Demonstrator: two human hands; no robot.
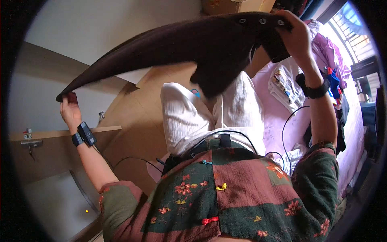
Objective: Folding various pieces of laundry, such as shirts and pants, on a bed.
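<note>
A dark garment (181,45) with several round metal snaps near one end is stretched between my two hands, above my knees. My left hand (70,110) pinches its narrow far end at the left, fingers pointing up. At the upper right my right hand (294,34) grips the other end beside the snaps. A loose part of the cloth hangs down over my white trousers (187,115). Which kind of garment it is, I cannot tell.
To the right is a bed with a pinkish sheet (272,133), holding folded white clothes (285,83) and a purple cloth (328,51). A cardboard box (239,6) stands at the top. Open cabinet panels (60,69) are at the left. Black cables (284,130) run from my wrists.
</note>
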